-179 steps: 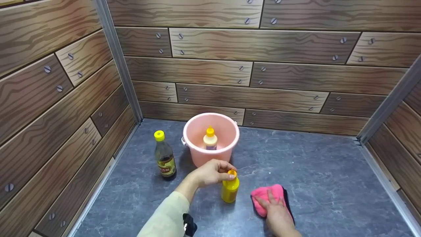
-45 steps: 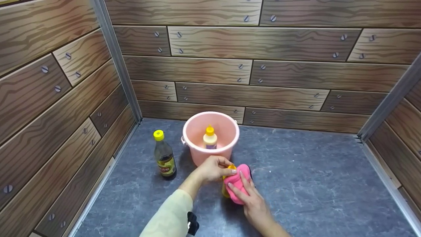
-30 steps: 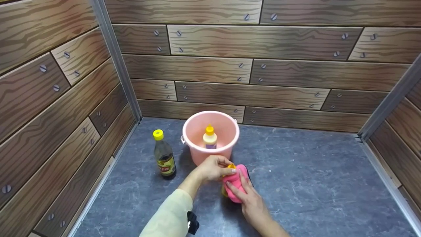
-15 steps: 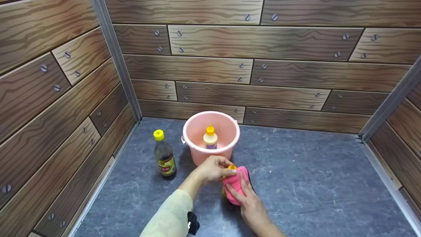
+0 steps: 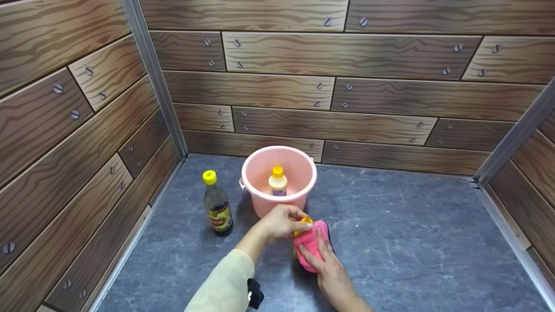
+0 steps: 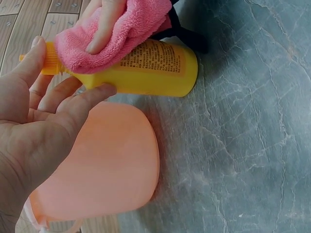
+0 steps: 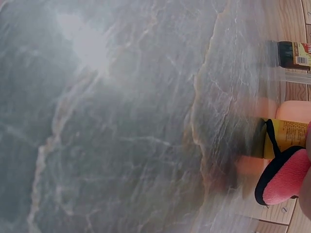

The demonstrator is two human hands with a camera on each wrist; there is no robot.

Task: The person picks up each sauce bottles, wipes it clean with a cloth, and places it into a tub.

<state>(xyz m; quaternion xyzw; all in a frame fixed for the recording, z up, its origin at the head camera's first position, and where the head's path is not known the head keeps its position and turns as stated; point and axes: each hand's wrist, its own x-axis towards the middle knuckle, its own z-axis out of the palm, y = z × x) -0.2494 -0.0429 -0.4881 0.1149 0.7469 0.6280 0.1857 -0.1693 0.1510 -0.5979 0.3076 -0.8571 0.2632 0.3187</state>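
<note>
Since six seconds ago, right hand [image 5: 331, 273] has carried the pink cloth [image 5: 308, 242] from the floor onto the yellow bottle [image 6: 150, 68]. Left hand [image 5: 279, 222] pinches its orange cap [image 6: 46, 65], so wiping's underway; bucket [image 5: 279, 173] sits at 12 o'clock.

1. A wide stretch of the grey desk [image 5: 412, 242] lies bare to the right of the hands, as far as the right wall [image 5: 533, 173].
2. Straight ahead, the way is blocked by the pink bucket [image 5: 260, 203], which stands just behind the yellow bottle [image 6: 150, 70].
3. A narrow gap is left between the bucket and the dark bottle [image 5: 218, 208] to its left.
4. The left side is closed by the left wall [image 5: 78, 151], near the dark bottle.
5. The back is closed by the rear wall [image 5: 347, 108].
</note>
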